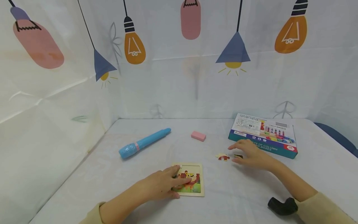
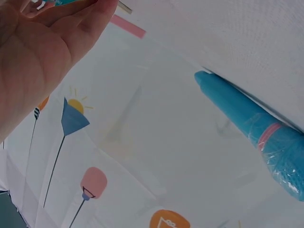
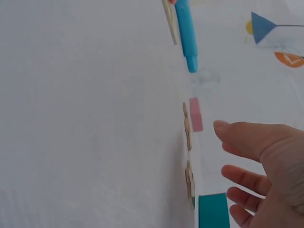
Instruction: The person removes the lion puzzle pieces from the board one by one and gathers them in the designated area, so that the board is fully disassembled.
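Observation:
My left hand (image 1: 160, 183) rests on the left side of a small wooden jigsaw puzzle (image 1: 197, 188) with a cartoon animal picture, its fingers spread over the tray. Part of the picture is hidden beneath that hand. To the right, my right hand (image 1: 253, 155) hovers low over the table with thumb and fingers apart, nothing between them. Beneath its fingertips lies a dark puzzle piece (image 1: 238, 156), partly covered. Just left of that is a red and yellow puzzle piece (image 1: 223, 157). Both pieces show edge-on in the right wrist view, beside the right hand (image 3: 266, 166).
A pink eraser-like block (image 1: 198, 136) lies beyond the puzzle. Farther left is a blue wrapped stick (image 1: 145, 142) with a thicker end. A teal boxed set (image 1: 263, 135) stands behind my right hand. Near the right sleeve sits a black curved object (image 1: 282, 206).

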Available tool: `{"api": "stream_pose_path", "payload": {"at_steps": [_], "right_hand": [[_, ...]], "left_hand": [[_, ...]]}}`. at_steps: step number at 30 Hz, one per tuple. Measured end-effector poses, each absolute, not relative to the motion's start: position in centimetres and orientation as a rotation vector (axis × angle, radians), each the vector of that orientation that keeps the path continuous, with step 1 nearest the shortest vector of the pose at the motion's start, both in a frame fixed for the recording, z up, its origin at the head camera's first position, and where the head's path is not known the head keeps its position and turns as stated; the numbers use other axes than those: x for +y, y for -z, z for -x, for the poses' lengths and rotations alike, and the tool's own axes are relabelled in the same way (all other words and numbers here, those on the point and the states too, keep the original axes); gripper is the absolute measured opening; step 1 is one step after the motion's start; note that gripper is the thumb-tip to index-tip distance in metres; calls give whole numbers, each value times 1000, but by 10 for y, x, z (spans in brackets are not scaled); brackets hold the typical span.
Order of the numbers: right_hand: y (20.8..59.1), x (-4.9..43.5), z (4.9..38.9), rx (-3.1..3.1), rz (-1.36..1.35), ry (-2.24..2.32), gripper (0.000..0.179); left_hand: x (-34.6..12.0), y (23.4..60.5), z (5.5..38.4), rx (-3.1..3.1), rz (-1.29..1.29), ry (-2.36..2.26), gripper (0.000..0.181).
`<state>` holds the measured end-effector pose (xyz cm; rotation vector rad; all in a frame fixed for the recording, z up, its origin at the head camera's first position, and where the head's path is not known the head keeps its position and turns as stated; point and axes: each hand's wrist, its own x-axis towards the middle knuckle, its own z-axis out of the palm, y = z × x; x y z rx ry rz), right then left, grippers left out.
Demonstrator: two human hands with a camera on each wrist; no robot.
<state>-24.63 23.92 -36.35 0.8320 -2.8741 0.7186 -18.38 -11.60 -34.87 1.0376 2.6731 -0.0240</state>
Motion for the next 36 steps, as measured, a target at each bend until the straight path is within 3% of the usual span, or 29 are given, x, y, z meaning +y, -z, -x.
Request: {"api": "stream_pose_path", "payload": {"at_steps": [22,36], "right_hand": [[361,185,222,-2845,-1054,-812,32],[364,148,220,-2869,-1113,-812,29]], "left_hand": [[-122,342,184,2680,-818,6,76],[-126,341,189,2655,-792,-77,77]]}}
